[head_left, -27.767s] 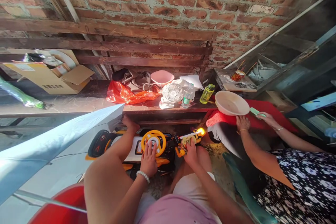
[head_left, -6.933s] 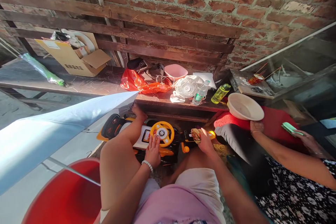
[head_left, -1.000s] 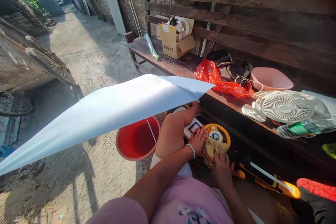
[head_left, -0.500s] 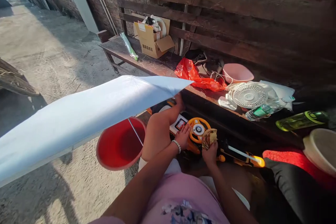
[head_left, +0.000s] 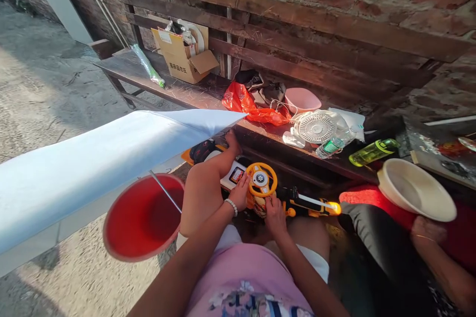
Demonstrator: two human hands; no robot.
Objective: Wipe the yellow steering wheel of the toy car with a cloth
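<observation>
At the frame's lower centre, the left hand (head_left: 240, 194) lies loose-fingered at the steering wheel (head_left: 261, 178); the right hand (head_left: 275, 215) has its fingers round the food (head_left: 259, 207) just below, which a slack grip or knock could send falling.

"Which colours lie low in the view?"
"At 6 o'clock, a pink shirt (head_left: 247, 270) printed blue and white; at 8, a red bucket (head_left: 143, 218); at 5, a yellow steering wheel (head_left: 261, 178) with a white hub, and tan food (head_left: 259, 207)."
"And to the right?"
"At 2, a pink basin (head_left: 303, 99); at 3, a yellow-green bottle (head_left: 373, 152); between 3 and 4, a cream bowl (head_left: 414, 189)."
</observation>
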